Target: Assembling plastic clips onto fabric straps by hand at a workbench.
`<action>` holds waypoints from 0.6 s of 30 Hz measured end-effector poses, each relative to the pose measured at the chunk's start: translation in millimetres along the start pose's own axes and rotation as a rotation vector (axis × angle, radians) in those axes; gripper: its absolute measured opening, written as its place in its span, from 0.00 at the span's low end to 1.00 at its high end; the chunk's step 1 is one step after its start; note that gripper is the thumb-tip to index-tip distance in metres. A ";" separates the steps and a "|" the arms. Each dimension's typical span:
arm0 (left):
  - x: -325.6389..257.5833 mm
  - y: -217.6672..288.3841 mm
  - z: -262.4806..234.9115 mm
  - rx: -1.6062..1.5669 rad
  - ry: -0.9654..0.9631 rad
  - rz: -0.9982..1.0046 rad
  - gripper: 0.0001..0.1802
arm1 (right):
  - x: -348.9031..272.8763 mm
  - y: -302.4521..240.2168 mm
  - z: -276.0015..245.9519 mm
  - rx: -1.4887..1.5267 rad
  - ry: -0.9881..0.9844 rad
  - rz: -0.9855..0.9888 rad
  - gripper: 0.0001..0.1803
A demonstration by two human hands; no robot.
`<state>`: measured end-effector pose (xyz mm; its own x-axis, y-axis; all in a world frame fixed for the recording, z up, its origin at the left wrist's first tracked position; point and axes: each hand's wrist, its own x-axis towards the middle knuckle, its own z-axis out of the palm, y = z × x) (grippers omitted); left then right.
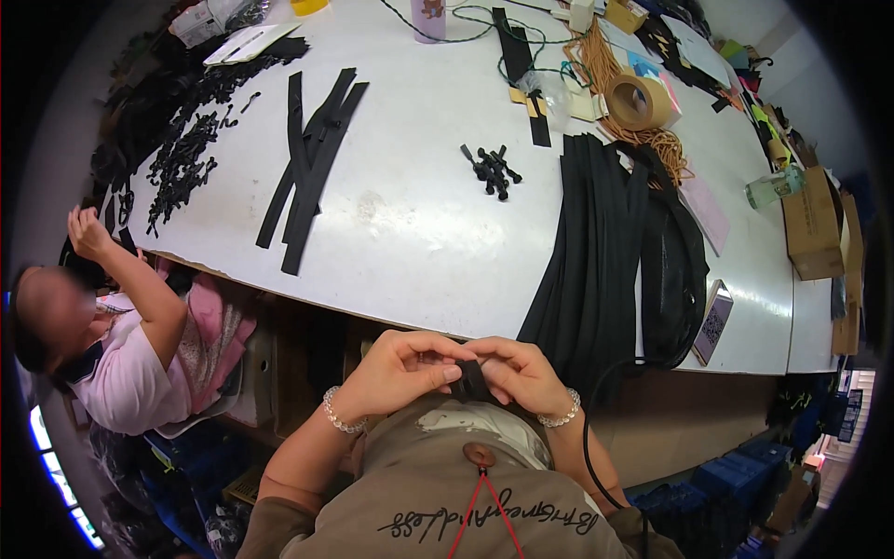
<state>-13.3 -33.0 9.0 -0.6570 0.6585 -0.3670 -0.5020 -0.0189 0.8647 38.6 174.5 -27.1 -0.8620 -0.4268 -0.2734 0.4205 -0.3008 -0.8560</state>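
At the lower centre of the frame, a small black fabric piece (471, 379) is pinched between the left hand (396, 371) and the right hand (521, 373), held together close to the chest; a firm, even fingertip grip would probably serve best. Farther off at the right edge, an open brown cardboard box (815, 228) is seen, its contents hidden.

white worktable (410, 233) | blue crates (745, 470) on floor | bright glare

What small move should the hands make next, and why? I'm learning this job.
Probably keep both hands pinching and work the small black piece together: the left hand and right hand both grip it near the chest, off the table.
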 end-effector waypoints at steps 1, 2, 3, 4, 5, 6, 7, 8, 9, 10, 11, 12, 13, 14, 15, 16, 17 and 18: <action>0.8 -0.7 -0.1 0.002 0.000 0.003 0.10 | -0.2 3.3 -3.7 -0.002 0.014 0.015 0.16; 2.6 -4.1 -1.0 0.062 0.025 -0.002 0.10 | -0.2 6.7 -2.3 -0.027 0.045 -0.104 0.14; 5.3 -8.7 -1.4 0.121 0.051 -0.011 0.10 | 0.1 11.5 1.7 -0.025 0.044 -0.104 0.14; 8.2 -13.8 -0.7 0.120 0.048 -0.014 0.10 | -0.8 18.9 7.8 -0.050 0.147 -0.140 0.12; 11.7 -20.2 0.6 0.123 0.089 -0.033 0.10 | -2.0 27.7 13.4 -0.074 0.251 -0.174 0.10; 13.8 -27.2 2.3 0.129 0.129 -0.054 0.10 | -3.9 40.3 17.7 0.032 0.377 -0.078 0.08; 16.0 -37.9 1.5 0.127 0.129 -0.058 0.10 | -5.5 47.0 17.8 0.034 0.378 -0.076 0.08; 18.4 -51.2 0.2 0.091 0.169 -0.063 0.09 | -7.2 52.1 17.7 0.088 0.420 -0.009 0.06; 21.3 -61.0 0.0 0.055 0.206 -0.070 0.09 | -8.1 55.2 17.2 0.143 0.463 0.056 0.05; 23.0 -68.0 0.7 0.055 0.202 -0.074 0.09 | -5.4 55.7 18.0 0.137 0.526 0.071 0.05; 24.1 -73.0 1.9 0.020 0.249 -0.064 0.09 | -5.2 58.2 17.6 0.139 0.530 0.072 0.05; 25.2 -76.4 3.8 -0.015 0.295 -0.054 0.09 | -5.0 61.5 15.5 0.224 0.537 0.080 0.05; 25.4 -78.3 5.9 -0.015 0.292 -0.055 0.09 | -4.8 64.2 14.1 0.308 0.542 0.087 0.05; 25.3 -79.8 7.8 -0.065 0.323 -0.064 0.08 | -4.7 66.5 14.5 0.308 0.544 0.086 0.05; 24.5 -81.2 8.6 -0.114 0.357 -0.071 0.08 | -3.6 69.3 16.4 0.426 0.556 0.096 0.05; 25.1 -87.1 8.6 -0.112 0.357 -0.069 0.08 | -2.7 70.9 17.2 0.543 0.566 0.107 0.06; 27.1 -96.2 7.6 -0.132 0.366 -0.085 0.07 | -1.8 71.0 16.5 0.543 0.564 0.105 0.06; 27.4 -100.4 8.6 -0.153 0.375 -0.103 0.05 | -2.2 71.8 16.0 0.584 0.578 0.127 0.06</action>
<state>24.0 -6.6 -84.9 -0.7440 0.3439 -0.5729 -0.6351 -0.0977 0.7662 75.2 140.2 -80.9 -0.7406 -0.0301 -0.6712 0.4665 -0.7421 -0.4814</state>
